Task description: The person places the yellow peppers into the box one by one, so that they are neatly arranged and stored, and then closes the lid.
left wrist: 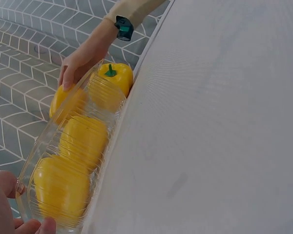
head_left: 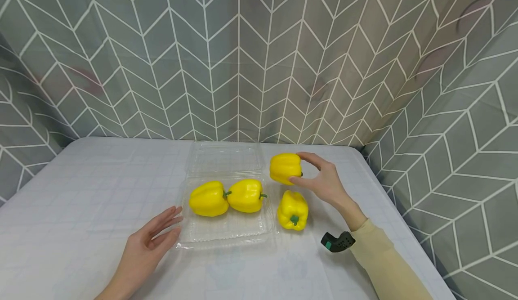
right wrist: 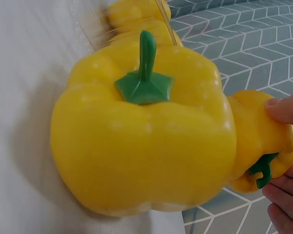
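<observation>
Thumb and fingers of my right hand (head_left: 323, 178) hold a yellow bell pepper (head_left: 283, 168) to the right of the clear plastic clamshell box (head_left: 226, 235). Its green stem (right wrist: 264, 171) shows near my fingers in the right wrist view. Two more yellow bell peppers, a left one (head_left: 208, 199) and a right one (head_left: 245, 195), lie on their sides in the box's tray. Another bell pepper (head_left: 292, 208) sits on the table just right of the box, stem facing me. At the box's left edge is my left hand (head_left: 147, 241), its fingertips right at the rim, fingers loosely extended.
The box's clear lid (head_left: 224, 158) lies folded back toward the far table edge. White cloth covers the table (head_left: 101, 187). A patterned grey curtain (head_left: 251, 66) hangs behind and along the right. A black device (head_left: 337, 242) is at my right wrist.
</observation>
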Demonstrator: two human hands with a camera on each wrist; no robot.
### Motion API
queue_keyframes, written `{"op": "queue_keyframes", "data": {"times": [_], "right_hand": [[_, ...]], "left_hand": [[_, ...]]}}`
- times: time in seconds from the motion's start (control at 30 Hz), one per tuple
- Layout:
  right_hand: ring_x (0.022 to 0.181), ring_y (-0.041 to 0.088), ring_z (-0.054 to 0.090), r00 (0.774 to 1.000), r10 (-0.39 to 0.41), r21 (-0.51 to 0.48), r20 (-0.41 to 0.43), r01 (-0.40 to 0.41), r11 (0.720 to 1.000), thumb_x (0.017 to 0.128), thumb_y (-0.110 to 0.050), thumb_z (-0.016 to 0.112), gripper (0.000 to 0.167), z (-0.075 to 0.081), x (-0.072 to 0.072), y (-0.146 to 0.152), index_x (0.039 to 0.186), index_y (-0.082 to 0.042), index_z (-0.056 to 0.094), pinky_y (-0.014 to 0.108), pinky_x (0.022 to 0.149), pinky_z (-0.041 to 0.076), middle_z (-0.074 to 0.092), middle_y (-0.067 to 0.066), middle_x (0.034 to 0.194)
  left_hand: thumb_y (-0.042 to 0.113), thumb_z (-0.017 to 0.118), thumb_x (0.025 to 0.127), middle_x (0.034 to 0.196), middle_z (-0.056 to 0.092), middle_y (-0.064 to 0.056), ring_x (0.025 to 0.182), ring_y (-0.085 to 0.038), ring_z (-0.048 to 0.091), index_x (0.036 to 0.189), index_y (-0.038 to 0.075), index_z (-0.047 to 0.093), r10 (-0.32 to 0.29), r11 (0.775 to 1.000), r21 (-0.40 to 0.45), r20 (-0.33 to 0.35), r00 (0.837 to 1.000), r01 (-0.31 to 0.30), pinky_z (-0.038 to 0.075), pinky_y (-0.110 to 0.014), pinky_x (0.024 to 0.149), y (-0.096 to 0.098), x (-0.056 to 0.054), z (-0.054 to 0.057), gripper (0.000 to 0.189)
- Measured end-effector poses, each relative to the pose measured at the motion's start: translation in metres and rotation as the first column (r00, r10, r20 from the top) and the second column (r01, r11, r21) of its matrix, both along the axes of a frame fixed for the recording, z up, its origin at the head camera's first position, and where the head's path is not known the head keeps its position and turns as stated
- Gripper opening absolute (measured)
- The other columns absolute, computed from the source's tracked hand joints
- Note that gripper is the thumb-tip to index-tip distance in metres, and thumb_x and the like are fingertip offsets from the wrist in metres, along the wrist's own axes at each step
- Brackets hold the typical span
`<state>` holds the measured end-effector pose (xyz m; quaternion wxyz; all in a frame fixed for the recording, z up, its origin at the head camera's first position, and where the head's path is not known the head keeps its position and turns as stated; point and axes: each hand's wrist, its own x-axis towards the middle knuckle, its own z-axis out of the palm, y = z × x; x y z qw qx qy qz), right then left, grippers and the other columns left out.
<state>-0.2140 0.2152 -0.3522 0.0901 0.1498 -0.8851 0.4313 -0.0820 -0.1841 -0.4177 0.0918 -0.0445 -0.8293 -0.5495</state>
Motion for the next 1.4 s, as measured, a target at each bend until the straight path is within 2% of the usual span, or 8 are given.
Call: {"op": "queue_keyframes", "data": {"times": [0.5,0.9,1.4], "right_hand": [[0.140,0.029,0.044,0.999,0.046,-0.019,-0.024,-0.047,0.999,0.081,-0.027,0.086,0.068,0.005,0.008,-0.011,0.140,-0.013,0.056,0.062,0.119,0.028,0.056,0.006,0.144],[0.140,0.029,0.043,0.998,0.063,-0.038,0.017,-0.062,0.997,0.080,-0.030,0.085,0.067,0.009,0.019,-0.029,0.139,-0.016,0.058,0.065,0.118,0.027,0.057,0.004,0.144],[0.138,0.025,0.047,0.993,0.117,-0.062,-0.004,-0.117,0.991,0.078,-0.028,0.087,0.064,0.007,0.031,-0.050,0.136,-0.019,0.061,0.062,0.118,0.030,0.061,-0.001,0.139]], "left_hand": [[0.018,0.069,0.096,0.142,0.059,-0.007,0.114,0.009,0.059,0.146,0.011,0.050,-0.008,1.000,0.007,-0.018,1.000,0.008,0.054,-0.011,0.088,-0.001,-0.001,-0.001,0.054],[0.020,0.070,0.096,0.142,0.059,-0.005,0.114,0.009,0.058,0.146,0.013,0.051,-0.002,1.000,0.009,0.002,1.000,0.002,0.054,-0.010,0.087,-0.001,0.001,0.000,0.054],[0.021,0.070,0.096,0.142,0.059,-0.005,0.114,0.009,0.058,0.146,0.015,0.051,0.002,1.000,0.002,0.002,1.000,-0.002,0.053,-0.009,0.088,-0.001,0.000,-0.001,0.054]]}}
